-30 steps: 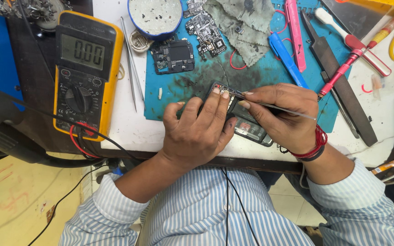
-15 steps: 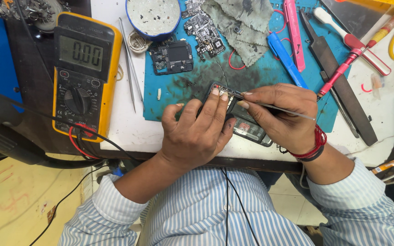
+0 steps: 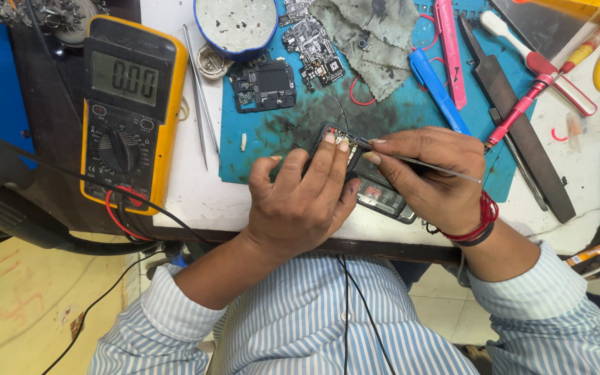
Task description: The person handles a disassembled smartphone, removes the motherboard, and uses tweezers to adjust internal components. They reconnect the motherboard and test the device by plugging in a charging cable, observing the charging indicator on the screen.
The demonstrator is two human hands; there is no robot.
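In the head view, the left hand (image 3: 300,201) lay flat over an opened phone (image 3: 373,182) on the worktop (image 3: 196,194), its fingers (image 3: 329,156) stretched forward and pressed together on the phone's upper end, holding it down without gripping anything. The right hand (image 3: 428,177) came in from the other side, its fingers (image 3: 383,154) pinching thin metal tweezers (image 3: 421,164) whose tip met the phone's exposed top edge just beside the left fingertips. The phone lay slanted across the near edge of a teal work mat (image 3: 397,104), mostly hidden under both hands, with its lower end showing between the wrists. A red thread and a dark band circled the right wrist.

Just beyond the fingers lay two bare circuit boards (image 3: 267,85) on the mat, and further beyond them a round blue-rimmed dish (image 3: 236,24) and a grey rag (image 3: 376,35). Well apart from the left fingers, out past the mat, a second pair of tweezers (image 3: 198,97) lay on the white worktop, then a yellow multimeter (image 3: 130,111) with red and black leads. Beyond the right fingers lay a blue tool (image 3: 437,90), a pink tool (image 3: 449,52), a dark flat file (image 3: 515,125) and a red-handled screwdriver (image 3: 522,107)
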